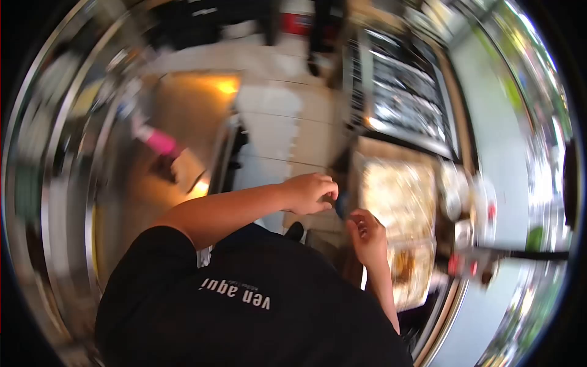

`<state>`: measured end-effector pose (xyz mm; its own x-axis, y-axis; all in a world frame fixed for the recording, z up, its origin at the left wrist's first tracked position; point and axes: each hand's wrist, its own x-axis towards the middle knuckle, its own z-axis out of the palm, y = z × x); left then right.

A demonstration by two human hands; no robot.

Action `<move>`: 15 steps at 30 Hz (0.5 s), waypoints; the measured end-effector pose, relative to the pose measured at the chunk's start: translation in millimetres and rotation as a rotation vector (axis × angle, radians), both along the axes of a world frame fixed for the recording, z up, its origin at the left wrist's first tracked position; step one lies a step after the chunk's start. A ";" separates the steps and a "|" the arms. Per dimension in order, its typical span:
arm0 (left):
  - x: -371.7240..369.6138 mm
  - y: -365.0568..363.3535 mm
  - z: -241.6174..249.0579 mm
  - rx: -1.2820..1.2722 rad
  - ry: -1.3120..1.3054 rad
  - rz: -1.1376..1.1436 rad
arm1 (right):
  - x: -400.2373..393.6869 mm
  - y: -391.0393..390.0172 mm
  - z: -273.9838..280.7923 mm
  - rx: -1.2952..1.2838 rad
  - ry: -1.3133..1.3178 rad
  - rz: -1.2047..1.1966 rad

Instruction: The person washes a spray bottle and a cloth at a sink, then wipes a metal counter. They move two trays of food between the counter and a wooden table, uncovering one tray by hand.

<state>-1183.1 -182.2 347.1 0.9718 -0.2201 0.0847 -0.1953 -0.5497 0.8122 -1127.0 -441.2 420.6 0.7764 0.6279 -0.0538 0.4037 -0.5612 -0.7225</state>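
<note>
My two hands meet over a small dark blue thing [340,205] just off the near edge of the counter [397,189], which is pale and speckled. The picture is blurred and warped, so I cannot name the thing more closely; only a sliver of it shows between my hands.

From its size I judge it light, and since it sits between my fingertips without sagging, probably stiff, not soft. Whether it is slick or brittle I cannot tell. A pinch by its edges between thumb and forefinger looks like the sensible hold, with the other hand steadying it from the counter side.

My left hand [310,192] comes in from the side away from the counter, forearm bare and stretched nearly straight across my black shirt [244,306], wrist level. Its fingers [327,183] are curled in tight, knuckles up, closed about the blue thing or pressed against it; I cannot tell which.

My right hand [367,235] rises below the thing, next to the counter's near edge, elbow tucked against my side, palm turned towards me. Its fingers [358,217] are half bent and loosely spread, tips reaching up to the blue thing; whether they grip it or only touch it is not clear.

Further along the counter lies a dark stove grate [406,92].
</note>
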 end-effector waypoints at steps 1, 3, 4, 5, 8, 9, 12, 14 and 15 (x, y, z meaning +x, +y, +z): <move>-29.1 25.2 -10.0 0.000 0.049 0.095 | -1.4 27.9 -6.5 -0.002 0.007 0.122; -99.8 74.0 -17.0 -0.041 0.162 0.293 | -9.3 84.9 -19.3 -0.033 -0.009 0.307; -138.6 94.2 -22.2 -0.052 0.163 0.378 | -17.4 116.9 -20.3 -0.047 -0.004 0.407; -179.6 110.4 -29.0 -0.063 0.173 0.492 | -26.9 149.5 -24.1 -0.049 -0.007 0.483; -295.1 129.9 -67.0 -0.141 0.132 0.834 | -60.7 226.9 -21.7 -0.103 0.091 0.741; -330.7 128.5 -66.7 -0.157 0.135 0.884 | -76.6 252.1 -23.0 -0.119 0.094 0.791; -421.6 114.3 -58.2 -0.232 0.374 1.249 | -124.5 314.7 -37.1 -0.132 0.098 1.014; -468.4 98.9 -64.9 -0.258 0.351 1.455 | -157.8 350.0 -47.1 -0.191 0.091 1.205; -485.2 90.5 -59.1 -0.249 0.383 1.516 | -173.7 364.8 -50.5 -0.196 0.083 1.268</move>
<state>-1668.2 -91.7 288.0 0.2389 0.9159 -0.3225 0.6179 0.1128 0.7782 -1300.7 -76.4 370.1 -0.3645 0.8976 -0.2480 0.6890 0.0808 -0.7202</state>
